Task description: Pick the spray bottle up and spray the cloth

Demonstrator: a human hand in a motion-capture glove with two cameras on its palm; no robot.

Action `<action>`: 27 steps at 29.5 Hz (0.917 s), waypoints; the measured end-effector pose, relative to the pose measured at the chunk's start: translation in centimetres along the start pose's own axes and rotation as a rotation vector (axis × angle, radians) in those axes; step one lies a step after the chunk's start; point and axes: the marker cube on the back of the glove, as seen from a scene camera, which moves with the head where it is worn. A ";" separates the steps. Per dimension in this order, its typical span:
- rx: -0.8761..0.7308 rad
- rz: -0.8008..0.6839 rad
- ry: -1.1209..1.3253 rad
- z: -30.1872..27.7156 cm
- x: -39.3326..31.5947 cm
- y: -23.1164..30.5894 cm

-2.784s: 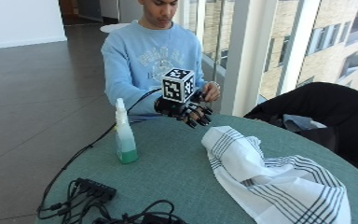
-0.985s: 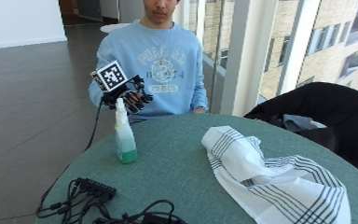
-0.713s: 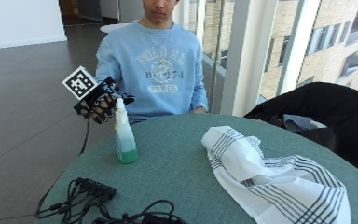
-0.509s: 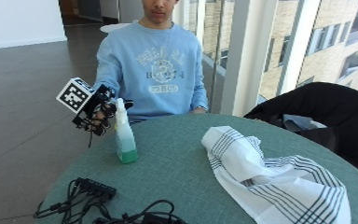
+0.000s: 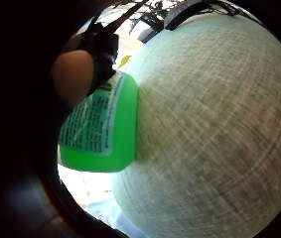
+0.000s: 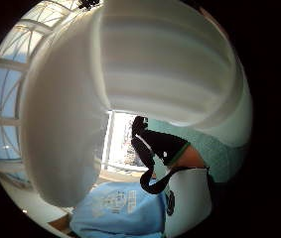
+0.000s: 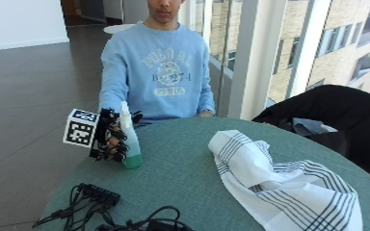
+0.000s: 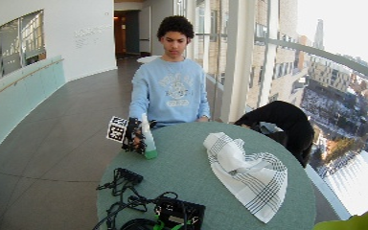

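Spray bottle [image 7: 130, 139]: upright on the round green table [image 7: 191, 187], at its edge on the person's right side. Tall, narrow, translucent body with a white spray head on top. Contents: green liquid, showing only in the lowest part of the body, with the clearer stretch above it. In the little finger side palm view the base [image 5: 105, 130] is bright green, carries a printed label and stands on the woven tabletop [image 5: 214, 124]. In the thumb side palm view the white upper part [image 6: 145, 64] fills most of the frame, close to the palm.

Right hand [image 7: 111, 139]: gloved in black, set against the bottle's outer side, away from the cloth. Fingers [image 7: 117, 144] curled around the lower body; the hand grips the bottle. The bottle's base looks to be still on the table.

Cloth [image 7: 275, 183]: white with dark stripes, crumpled and spread over the table, well apart from the hand, on the bottle's far side from it. Untouched.

Cables and a black power strip [image 7: 98, 195]: on the table near the front edge, near the hand, towards the camera.

Dark jacket [image 7: 332, 108]: draped over a chair beyond the cloth, far from the hand.
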 end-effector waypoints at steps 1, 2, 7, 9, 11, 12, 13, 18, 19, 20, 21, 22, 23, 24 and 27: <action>0.001 -0.001 -0.017 0.2 0.0 -0.1; 0.004 -0.003 -0.031 0.3 0.1 -0.2; 0.048 -0.024 -0.048 0.6 0.7 -0.1; 0.071 -0.035 -0.041 0.7 0.9 0.0; 0.101 -0.045 -0.030 0.8 1.1 -0.1; 0.115 -0.049 -0.027 0.8 1.2 0.0; 0.125 -0.054 -0.025 0.8 1.3 0.1; 0.156 -0.075 -0.022 1.0 1.3 0.1; 0.159 -0.078 -0.022 1.1 1.2 0.0; 0.161 -0.078 -0.023 1.2 1.1 -0.1; 0.161 -0.077 -0.022 1.3 0.9 -0.3; 0.159 -0.076 -0.021 1.4 0.7 -0.5; 0.155 -0.076 -0.018 1.5 0.5 -0.6; 0.148 -0.077 -0.014 1.6 0.2 -0.6; 0.110 -0.088 0.001 1.9 -1.3 -1.2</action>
